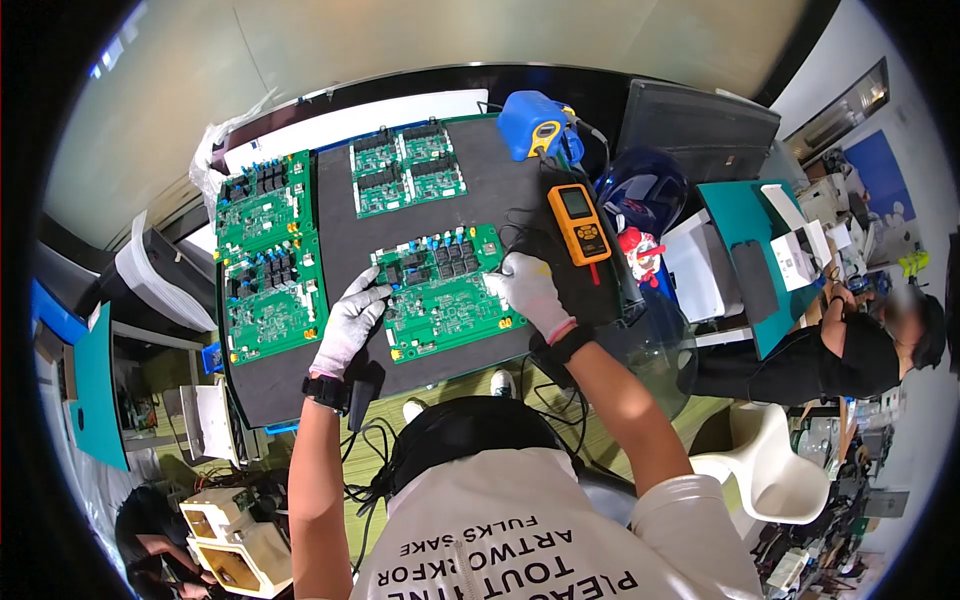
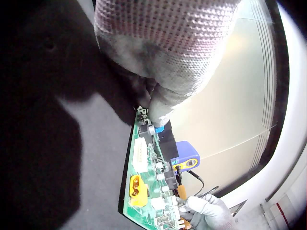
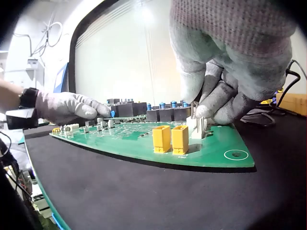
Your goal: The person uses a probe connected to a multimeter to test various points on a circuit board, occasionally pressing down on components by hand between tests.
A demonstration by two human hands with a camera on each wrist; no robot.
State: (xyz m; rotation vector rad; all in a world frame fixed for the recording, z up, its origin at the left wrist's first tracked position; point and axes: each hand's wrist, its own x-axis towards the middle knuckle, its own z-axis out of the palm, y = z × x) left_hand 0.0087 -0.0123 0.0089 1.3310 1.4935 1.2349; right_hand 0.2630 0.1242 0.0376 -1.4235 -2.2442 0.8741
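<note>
A green circuit board (image 1: 450,305) with black relays, blue parts and yellow connectors lies on the dark mat before me. My gloved left hand (image 1: 355,315) holds the board's left edge, its thumb and fingertips beside a blue part at the corner. At the opposite edge, my gloved right hand (image 1: 532,292) reaches over the board with curled fingers. Thumb and fingers pinch a thin metal piece (image 3: 194,109) right at a white connector (image 3: 195,128); I cannot tell what kind of piece it is. Two yellow connectors (image 3: 171,140) stand near these fingertips.
Two larger boards (image 1: 268,290) lie to the left, and several smaller joined boards (image 1: 408,172) lie at the back. An orange handheld meter (image 1: 578,225) is on the right, with a blue soldering station (image 1: 535,127) behind it. Another person (image 1: 850,340) is at the far right.
</note>
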